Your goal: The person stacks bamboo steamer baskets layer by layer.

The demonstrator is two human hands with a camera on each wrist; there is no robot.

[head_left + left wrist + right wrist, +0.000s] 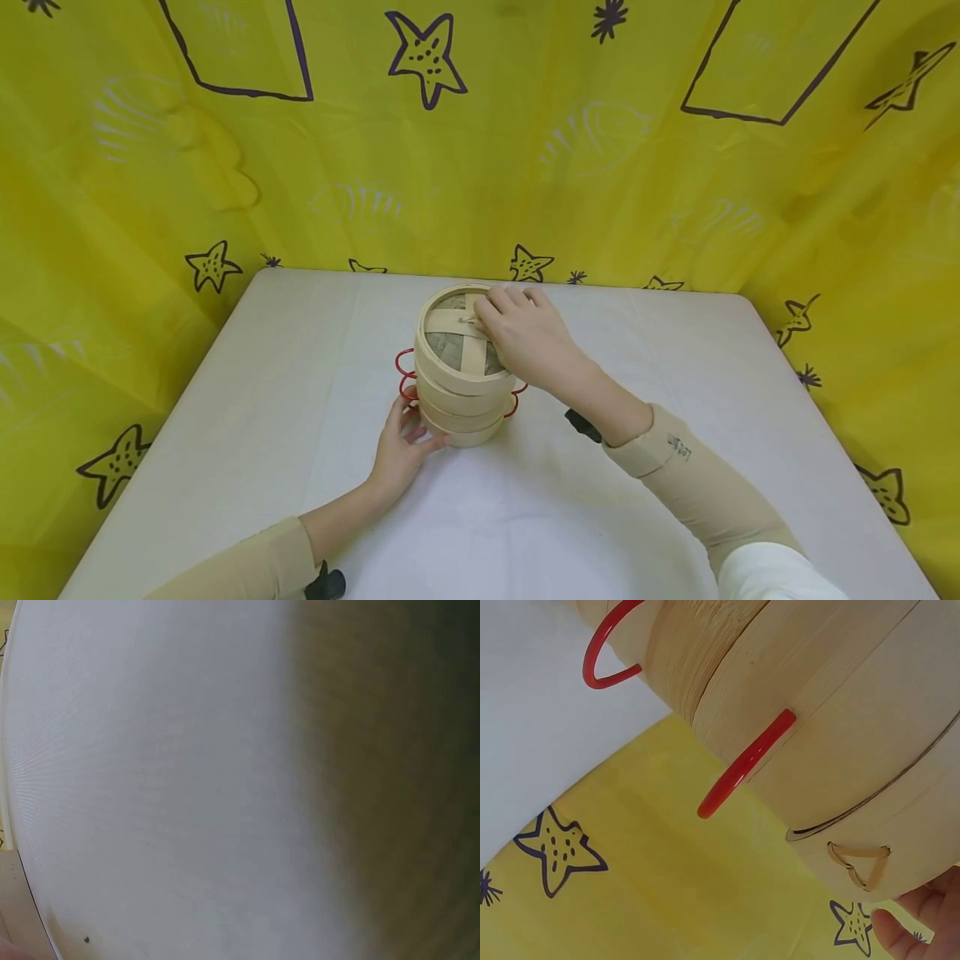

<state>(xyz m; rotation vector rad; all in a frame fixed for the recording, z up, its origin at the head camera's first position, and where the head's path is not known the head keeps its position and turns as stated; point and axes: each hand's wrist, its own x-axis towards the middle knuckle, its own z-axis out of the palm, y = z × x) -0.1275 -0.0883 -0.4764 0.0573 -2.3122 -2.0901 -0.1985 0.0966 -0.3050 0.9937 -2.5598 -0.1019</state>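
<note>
A two-tier bamboo steamer (467, 404) with red loop handles (405, 363) stands upright on the white table, its woven lid (447, 350) on top. Low on the steamer's left side, my left hand (401, 454) holds it between spread thumb and fingers. My right hand (525, 333) is over the right part of the lid, with curled fingers gripping it near the crossed bands. In the right wrist view, the fingertips (892, 934) show by the lid's edge, beside a small triangular bamboo stitch (860, 862). The left wrist view shows mostly tabletop and a blurred tan shape, with the left hand out of sight.
The white-covered table (300, 333) runs back to a yellow curtain (480, 167) printed with starfish and shells. Dark wrist devices (583, 425) sit on both forearms, below tan sleeves (697, 475).
</note>
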